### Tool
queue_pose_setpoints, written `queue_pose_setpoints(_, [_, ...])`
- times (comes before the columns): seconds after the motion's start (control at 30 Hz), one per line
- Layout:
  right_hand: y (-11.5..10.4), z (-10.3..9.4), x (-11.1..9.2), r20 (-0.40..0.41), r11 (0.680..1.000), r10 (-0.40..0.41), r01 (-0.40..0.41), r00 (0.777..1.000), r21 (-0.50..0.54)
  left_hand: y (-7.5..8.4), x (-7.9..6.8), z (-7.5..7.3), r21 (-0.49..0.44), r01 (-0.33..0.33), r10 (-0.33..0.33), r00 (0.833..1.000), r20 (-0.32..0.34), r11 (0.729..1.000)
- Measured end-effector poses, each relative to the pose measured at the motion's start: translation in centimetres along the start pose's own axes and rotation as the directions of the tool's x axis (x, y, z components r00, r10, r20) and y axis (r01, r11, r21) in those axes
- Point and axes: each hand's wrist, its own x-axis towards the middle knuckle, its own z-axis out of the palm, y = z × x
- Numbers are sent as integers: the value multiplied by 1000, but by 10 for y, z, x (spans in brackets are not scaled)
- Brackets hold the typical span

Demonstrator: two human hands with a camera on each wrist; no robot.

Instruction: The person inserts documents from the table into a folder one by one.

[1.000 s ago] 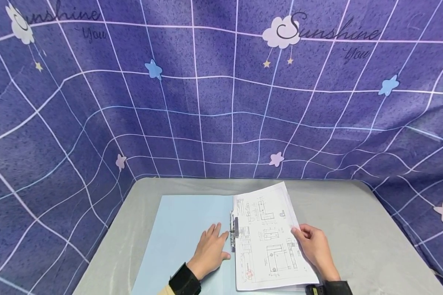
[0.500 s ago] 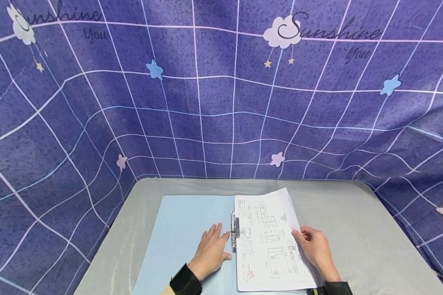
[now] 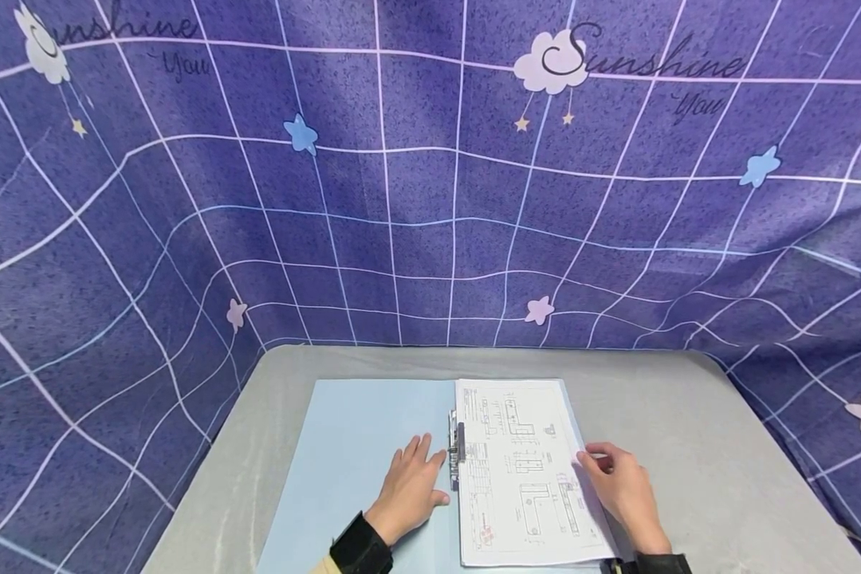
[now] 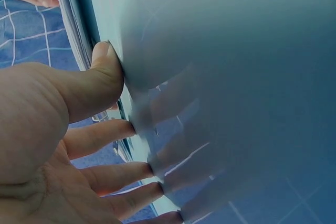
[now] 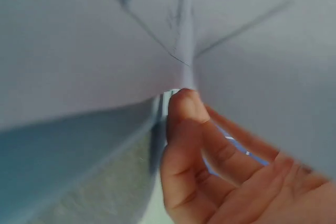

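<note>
A light blue folder [image 3: 355, 430] lies spread wide on the grey table, with a stack of printed drawing sheets [image 3: 502, 494] on its right half. A metal clip [image 3: 454, 450] holds the stack along its left edge. My left hand [image 3: 407, 493] rests spread on the bare left cover, fingertips close to the clip. In the left wrist view its fingertips touch the glossy blue cover [image 4: 252, 61]. At the stack's right edge, my right hand [image 3: 623, 488] pinches the paper [image 5: 94, 56] between thumb and curled fingers; how many sheets it holds I cannot tell.
The grey tabletop [image 3: 717, 462] extends on both sides of the folder. Behind and beside it hangs a purple gridded curtain [image 3: 416, 183] with stars and clouds. A black band [image 3: 361, 546] circles the left wrist, and another band [image 3: 660, 564] the right.
The lifted top sheet has come down flat onto the stack, its far right corner lowering. My right hand has shifted slightly right. My left hand has stayed in place.
</note>
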Motion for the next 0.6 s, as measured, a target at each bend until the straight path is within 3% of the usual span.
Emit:
queue_pose_setpoints(0.37, [-10, -16, -4, 55, 999, -37, 38, 998, -11, 0, 1, -1, -3, 5, -5, 1000, -1, 1000])
queue_pose_setpoints(0.5, [-13, -16, -7, 65, 994, -110, 110, 992, -5, 0, 1, -1, 1, 7, -7, 1000, -4, 1000])
queue_pose_setpoints(0.6, [-14, -14, -10, 75, 975, -219, 221, 973, -17, 1, 1, -1, 0, 9, -9, 1000, -1, 1000])
